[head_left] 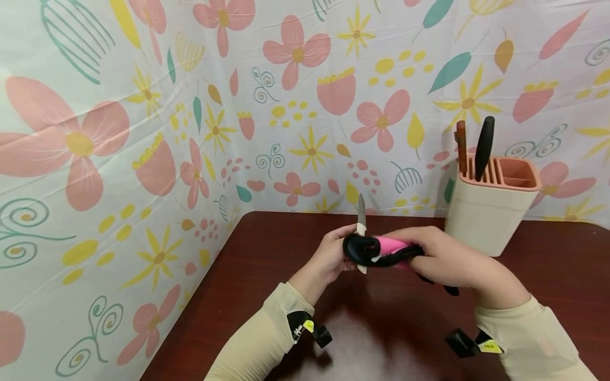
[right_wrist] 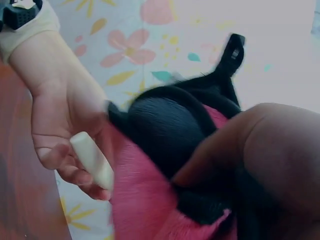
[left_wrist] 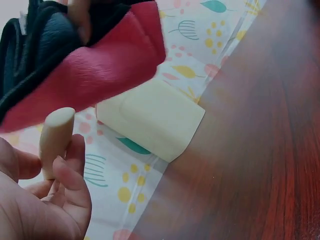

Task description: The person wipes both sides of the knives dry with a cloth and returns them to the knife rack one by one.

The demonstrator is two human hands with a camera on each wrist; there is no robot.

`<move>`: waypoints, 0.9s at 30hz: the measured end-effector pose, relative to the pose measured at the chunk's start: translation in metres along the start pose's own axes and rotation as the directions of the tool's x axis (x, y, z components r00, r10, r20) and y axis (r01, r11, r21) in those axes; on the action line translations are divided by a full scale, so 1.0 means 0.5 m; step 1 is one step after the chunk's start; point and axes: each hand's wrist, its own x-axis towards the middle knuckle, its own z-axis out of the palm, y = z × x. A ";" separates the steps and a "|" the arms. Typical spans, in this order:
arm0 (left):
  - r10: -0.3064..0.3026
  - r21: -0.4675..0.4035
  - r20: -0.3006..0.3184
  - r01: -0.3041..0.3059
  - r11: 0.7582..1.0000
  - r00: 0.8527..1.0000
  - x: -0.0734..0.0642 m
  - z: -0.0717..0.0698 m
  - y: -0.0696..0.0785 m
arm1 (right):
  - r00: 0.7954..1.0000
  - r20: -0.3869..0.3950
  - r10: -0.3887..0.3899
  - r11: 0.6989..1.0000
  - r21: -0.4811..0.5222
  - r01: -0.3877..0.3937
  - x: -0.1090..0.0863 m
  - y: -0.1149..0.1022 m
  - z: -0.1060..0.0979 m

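Note:
A small knife [head_left: 361, 211] with a cream handle stands nearly upright in my left hand [head_left: 331, 253], its blade pointing toward the back wall. In the left wrist view, the fingers and thumb curl round its cream handle [left_wrist: 56, 142]. My right hand [head_left: 448, 259] grips a pink and black fabric item [head_left: 392, 245] with black edging, its exact kind unclear. In the head view this fabric overlaps the knife's handle; whether they touch cannot be told. The right wrist view shows a black strap end [right_wrist: 232, 55] sticking out from the fabric.
A cream knife block [head_left: 491, 211] with a peach slotted top stands at the back right. It holds a brown-handled piece [head_left: 461, 148] and a black-handled one [head_left: 485, 148]. Beneath is a dark red-brown table [head_left: 267, 275], with flower-patterned cloth [head_left: 295, 132] hanging behind and to the left.

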 end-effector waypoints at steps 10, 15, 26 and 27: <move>-0.038 0.019 0.077 0.037 0.999 0.996 -0.013 0.007 -0.002 | 0.932 -0.338 0.128 0.975 -0.130 -0.180 0.019 0.034 0.024; -0.028 0.034 0.094 0.025 0.999 0.995 -0.017 0.016 -0.002 | 0.946 -0.287 0.153 0.967 -0.153 -0.202 0.035 0.050 0.051; -0.033 0.035 0.087 0.030 0.999 0.996 -0.021 0.023 0.004 | 0.957 -0.202 0.208 0.960 -0.147 -0.240 0.044 0.053 0.070; -0.030 0.032 0.083 0.028 0.999 0.996 -0.021 0.024 0.005 | 0.958 -0.202 0.205 0.960 -0.147 -0.237 0.045 0.053 0.070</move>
